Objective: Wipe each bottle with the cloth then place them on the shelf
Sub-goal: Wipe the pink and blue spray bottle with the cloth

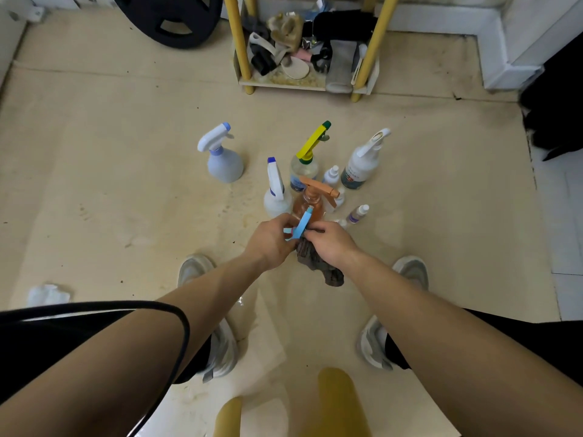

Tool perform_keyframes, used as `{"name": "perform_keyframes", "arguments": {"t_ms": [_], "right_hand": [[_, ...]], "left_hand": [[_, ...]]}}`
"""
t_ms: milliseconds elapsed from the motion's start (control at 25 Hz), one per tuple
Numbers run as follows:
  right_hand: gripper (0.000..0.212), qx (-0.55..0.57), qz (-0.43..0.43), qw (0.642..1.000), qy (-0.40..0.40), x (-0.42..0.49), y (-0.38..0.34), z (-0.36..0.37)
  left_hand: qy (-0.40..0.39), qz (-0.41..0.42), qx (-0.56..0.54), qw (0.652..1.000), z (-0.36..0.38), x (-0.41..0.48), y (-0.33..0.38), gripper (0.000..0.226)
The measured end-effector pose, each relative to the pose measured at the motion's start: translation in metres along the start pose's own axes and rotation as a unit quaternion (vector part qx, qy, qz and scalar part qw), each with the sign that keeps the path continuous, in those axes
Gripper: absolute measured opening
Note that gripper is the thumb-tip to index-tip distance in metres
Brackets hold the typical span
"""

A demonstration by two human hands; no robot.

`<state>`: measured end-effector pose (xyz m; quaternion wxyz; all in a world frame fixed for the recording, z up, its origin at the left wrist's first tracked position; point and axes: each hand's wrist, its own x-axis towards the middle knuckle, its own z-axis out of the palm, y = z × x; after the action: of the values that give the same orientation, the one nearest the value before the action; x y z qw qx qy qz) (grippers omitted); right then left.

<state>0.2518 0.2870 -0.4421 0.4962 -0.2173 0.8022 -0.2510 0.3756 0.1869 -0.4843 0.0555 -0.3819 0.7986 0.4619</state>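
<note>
Here we are mid-wipe: our left hand (272, 241) grips the blue-triggered bottle (301, 226) while our right hand (328, 242) clamps the cloth (318, 263) against it. Other bottles (310, 181) stand just beyond; next, we judge, the shelf (303, 85) farther ahead.

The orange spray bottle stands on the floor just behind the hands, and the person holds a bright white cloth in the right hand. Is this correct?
Not quite. In the head view the cloth under the right hand is dark grey-brown, not bright white. The rest holds: the orange spray bottle stands on the floor just behind the hands.
</note>
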Motion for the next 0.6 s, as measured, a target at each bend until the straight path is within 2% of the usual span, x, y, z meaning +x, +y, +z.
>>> {"name": "perform_keyframes", "arguments": {"t_ms": [240, 480, 600], "right_hand": [[0.027, -0.088, -0.003, 0.996, 0.004, -0.028, -0.014, -0.025], [0.027, -0.065, -0.083, 0.994, 0.027, -0.062, -0.076, -0.04], [0.025, -0.072, -0.107, 0.991, 0.037, -0.064, -0.113, -0.036]], "left_hand": [[-0.018, -0.045, 0.094, 0.994, -0.018, -0.006, 0.022, 0.05], [-0.027, -0.006, 0.177, 0.984, -0.075, -0.033, 0.039, 0.039], [-0.029, -0.02, 0.235, 0.971, -0.109, -0.042, 0.035, 0.036]]}}
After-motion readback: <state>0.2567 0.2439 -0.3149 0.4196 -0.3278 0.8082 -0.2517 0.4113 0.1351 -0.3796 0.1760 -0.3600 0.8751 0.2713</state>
